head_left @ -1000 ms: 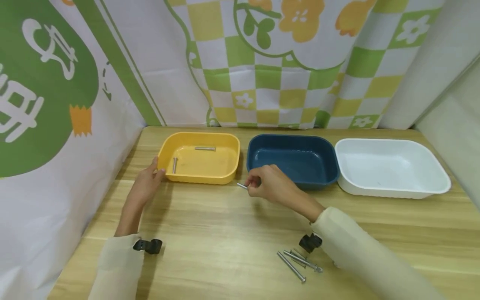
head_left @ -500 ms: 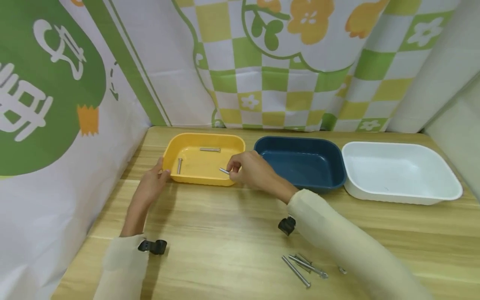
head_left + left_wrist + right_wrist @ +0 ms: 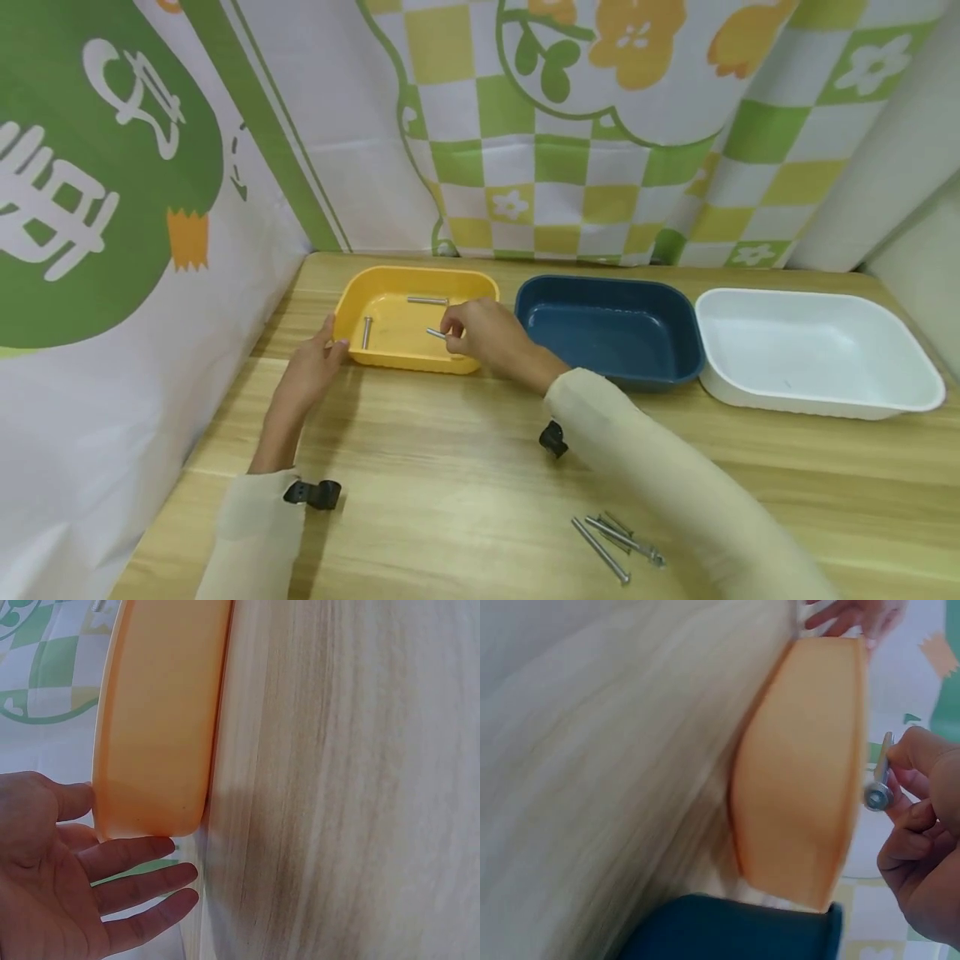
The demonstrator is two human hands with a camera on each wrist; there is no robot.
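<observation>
Bolt (image 3: 436,333) and right hand (image 3: 487,332) are hovering over the right part of the tray (image 3: 405,361), thumb and fingers pinching the shank so that its far end is sticking out clear of the grip, probably for fine control. The left hand (image 3: 309,371) is touching the tray's left end, its thumb at the rim and its outer fingers straight and spread, likely bracing it against sliding. The bolt's long axis is running mostly across the bench (image 3: 420,467), the free end pointing left and slightly toward the back, the head facing right.
</observation>
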